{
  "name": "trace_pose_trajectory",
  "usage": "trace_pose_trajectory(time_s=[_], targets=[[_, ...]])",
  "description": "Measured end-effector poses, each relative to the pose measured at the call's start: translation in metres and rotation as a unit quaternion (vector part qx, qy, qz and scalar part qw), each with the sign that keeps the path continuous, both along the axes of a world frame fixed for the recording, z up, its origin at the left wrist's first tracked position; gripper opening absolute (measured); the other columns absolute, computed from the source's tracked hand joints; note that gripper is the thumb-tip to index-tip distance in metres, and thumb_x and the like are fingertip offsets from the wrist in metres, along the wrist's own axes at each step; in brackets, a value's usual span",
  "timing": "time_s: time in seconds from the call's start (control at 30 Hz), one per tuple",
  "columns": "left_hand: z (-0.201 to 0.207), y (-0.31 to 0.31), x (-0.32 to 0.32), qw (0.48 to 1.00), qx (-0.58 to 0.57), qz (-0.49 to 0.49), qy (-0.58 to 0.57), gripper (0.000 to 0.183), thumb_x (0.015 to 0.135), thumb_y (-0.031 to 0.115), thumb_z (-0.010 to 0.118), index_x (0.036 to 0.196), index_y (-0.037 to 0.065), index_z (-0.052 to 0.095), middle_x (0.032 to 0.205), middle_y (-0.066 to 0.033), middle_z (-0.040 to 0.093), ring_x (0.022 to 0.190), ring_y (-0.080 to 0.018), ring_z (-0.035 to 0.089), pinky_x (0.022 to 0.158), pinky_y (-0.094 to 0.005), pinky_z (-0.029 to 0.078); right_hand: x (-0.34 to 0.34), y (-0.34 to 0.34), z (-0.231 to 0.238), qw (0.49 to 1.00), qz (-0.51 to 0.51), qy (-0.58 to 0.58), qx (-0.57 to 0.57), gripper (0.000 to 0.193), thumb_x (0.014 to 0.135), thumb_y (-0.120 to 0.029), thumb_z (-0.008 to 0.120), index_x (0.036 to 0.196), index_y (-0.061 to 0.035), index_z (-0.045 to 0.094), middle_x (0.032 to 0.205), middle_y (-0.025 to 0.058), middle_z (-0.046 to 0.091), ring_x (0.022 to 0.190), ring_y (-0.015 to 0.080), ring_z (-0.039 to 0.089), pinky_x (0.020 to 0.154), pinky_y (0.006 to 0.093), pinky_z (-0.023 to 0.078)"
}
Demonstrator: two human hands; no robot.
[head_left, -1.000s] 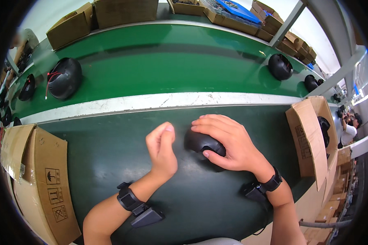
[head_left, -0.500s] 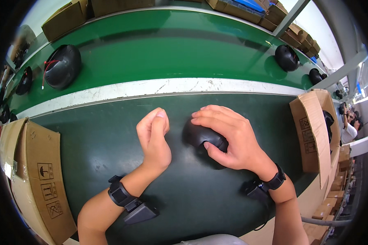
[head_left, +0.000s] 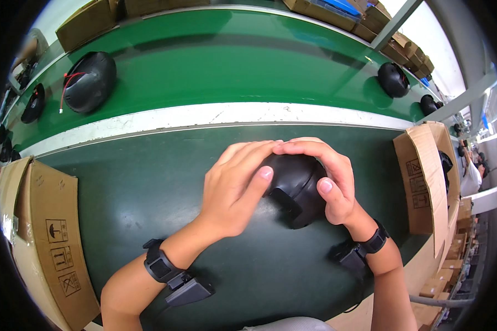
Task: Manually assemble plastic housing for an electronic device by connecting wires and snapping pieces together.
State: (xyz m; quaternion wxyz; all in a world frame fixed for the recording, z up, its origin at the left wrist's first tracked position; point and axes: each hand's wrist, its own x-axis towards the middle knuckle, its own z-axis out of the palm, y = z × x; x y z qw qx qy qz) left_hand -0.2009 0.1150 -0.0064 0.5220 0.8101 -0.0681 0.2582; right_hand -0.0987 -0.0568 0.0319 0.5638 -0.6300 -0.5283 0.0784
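A glossy black rounded shell (head_left: 299, 175) with a notched opening sits on the dark green worktop between my hands. My left hand (head_left: 238, 185) curves round its left side, fingers over the top and thumb along the near left. Around the right side wraps my right hand (head_left: 335, 179), with its thumb bent toward the shell's near face. The fingertips of both hands meet at the far top edge. Both wrists wear black straps with a small dark box attached. The shell's underside is hidden.
Beyond a white rail (head_left: 226, 114) runs a green belt (head_left: 226, 66) carrying black rounded parts, one with red wires (head_left: 91, 83). Cardboard boxes flank the worktop at left (head_left: 55, 243) and right (head_left: 419, 182); the right one holds dark parts. Another person is at the far right.
My left hand has opened from a fist and moved right onto the shell. My right hand has shifted to its right side, and the shell has turned. Parts on the belt have moved slightly right.
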Motion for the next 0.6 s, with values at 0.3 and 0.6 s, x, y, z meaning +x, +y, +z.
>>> trace_pose_trajectory(time_s=[0.3,0.6], targets=[[-0.004,0.010,-0.010,0.995,-0.085,0.044,0.040,0.034,0.095,0.019,0.046,0.120,0.003,0.063,0.114,-0.0159,0.065,0.104,-0.0278,0.061,0.090,-0.0359,0.046,-0.040,0.025,0.020,0.908,-0.206,-0.306,-0.200,0.039,0.066,-0.019,0.071,0.103,-0.0106,0.060,0.111,0.0110,0.060,0.099,0.0322,0.060,0.083,0.0410,0.048],[-0.017,0.017,-0.013,0.984,-0.125,0.129,-0.006,0.014,0.090,0.011,0.055,0.085,0.002,0.064,0.082,-0.0100,0.066,0.080,-0.0244,0.058,0.069,-0.0345,0.046,-0.043,0.026,0.014,0.959,-0.087,-0.172,-0.206,0.034,0.076,-0.021,0.065,0.105,-0.0043,0.061,0.132,0.0209,0.055,0.122,0.0455,0.050,0.104,0.0486,0.037]])
